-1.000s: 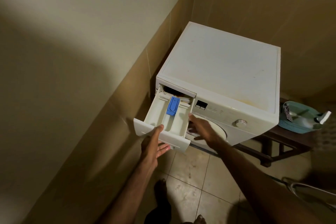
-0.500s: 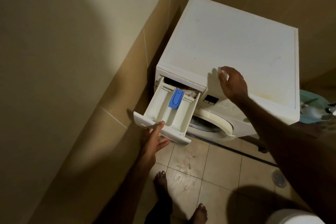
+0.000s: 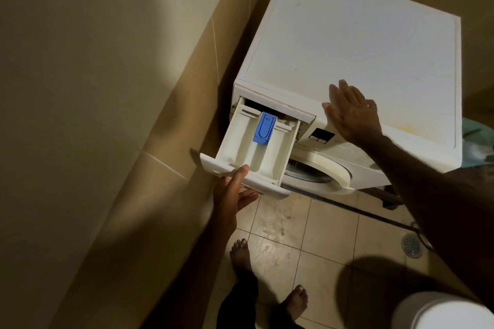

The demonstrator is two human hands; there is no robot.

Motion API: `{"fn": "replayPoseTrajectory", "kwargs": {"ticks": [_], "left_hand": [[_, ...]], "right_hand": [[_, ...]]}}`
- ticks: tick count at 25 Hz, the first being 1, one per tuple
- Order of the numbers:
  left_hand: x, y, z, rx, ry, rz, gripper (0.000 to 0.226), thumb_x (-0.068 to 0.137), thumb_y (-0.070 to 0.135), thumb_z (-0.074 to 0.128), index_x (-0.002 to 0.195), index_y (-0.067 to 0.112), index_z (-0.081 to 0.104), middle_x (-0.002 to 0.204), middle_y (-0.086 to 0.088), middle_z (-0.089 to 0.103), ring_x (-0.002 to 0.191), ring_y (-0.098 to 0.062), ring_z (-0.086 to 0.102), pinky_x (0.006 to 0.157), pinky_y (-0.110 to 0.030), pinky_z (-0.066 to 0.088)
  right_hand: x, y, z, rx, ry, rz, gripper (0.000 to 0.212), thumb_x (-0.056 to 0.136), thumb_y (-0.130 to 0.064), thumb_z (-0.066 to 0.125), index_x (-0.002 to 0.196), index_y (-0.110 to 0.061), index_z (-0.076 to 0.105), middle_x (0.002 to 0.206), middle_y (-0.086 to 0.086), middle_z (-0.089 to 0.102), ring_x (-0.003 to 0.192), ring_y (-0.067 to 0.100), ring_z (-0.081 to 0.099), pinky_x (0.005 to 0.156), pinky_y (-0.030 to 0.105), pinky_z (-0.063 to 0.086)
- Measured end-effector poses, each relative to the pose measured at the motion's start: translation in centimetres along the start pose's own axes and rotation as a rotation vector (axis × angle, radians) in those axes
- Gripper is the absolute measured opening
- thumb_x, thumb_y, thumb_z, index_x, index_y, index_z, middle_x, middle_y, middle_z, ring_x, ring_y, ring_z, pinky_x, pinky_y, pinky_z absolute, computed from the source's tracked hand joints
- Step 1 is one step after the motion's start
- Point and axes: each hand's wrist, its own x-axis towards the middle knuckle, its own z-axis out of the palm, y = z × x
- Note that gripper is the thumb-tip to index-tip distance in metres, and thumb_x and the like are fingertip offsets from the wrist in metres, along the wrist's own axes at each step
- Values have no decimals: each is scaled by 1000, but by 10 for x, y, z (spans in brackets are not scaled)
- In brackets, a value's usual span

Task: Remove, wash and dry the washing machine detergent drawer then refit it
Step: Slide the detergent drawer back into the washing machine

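Observation:
The white detergent drawer sticks far out of the top left of the white washing machine. A blue insert sits in its middle compartment. My left hand grips the drawer's front panel, thumb on top and fingers underneath. My right hand rests flat, fingers straight, on the machine's top near the front edge, just right of the drawer slot.
A tiled wall runs close along the left of the machine. The round door sits below the drawer. My bare feet stand on the tiled floor, with a floor drain at right and a white round object at bottom right.
My right hand left the drawer's side and went up onto the machine's top, its fingers now spread flat. My left hand kept its hold on the drawer front. The view tilted down and closer.

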Motion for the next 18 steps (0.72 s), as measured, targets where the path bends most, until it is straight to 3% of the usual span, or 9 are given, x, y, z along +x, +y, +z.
{"fn": "replayPoseTrajectory", "kwargs": {"ticks": [3,5,11,18], "left_hand": [[3,-4,-1,-20,-29,13,46,86,42,82,123,21,66,112,-16,73,93,-34,79,77,-46,66],[4,-6,-1,-30,-31,11,47,84,43,82,123,21,66,114,-16,73,95,-34,79,80,-50,65],[3,-14,7,-28,-12,45,51,85,43,82,128,22,65,117,-14,72,94,-31,79,78,-46,66],[3,-11,13,-54,52,29,55,82,44,85,127,21,64,113,-11,75,87,-29,80,65,-36,65]], "right_hand": [[-3,1,11,84,-32,43,60,111,-51,22,163,-22,19,172,9,14,156,34,18,116,65,23],[-5,0,15,133,-32,70,61,111,-53,17,164,-25,12,173,5,7,159,31,9,121,65,13],[-5,-1,16,173,-46,89,61,110,-55,15,164,-28,9,174,2,3,160,28,3,124,63,6],[-3,0,15,183,-72,92,63,109,-56,14,165,-27,7,174,2,-1,160,28,-1,125,62,3]]}}
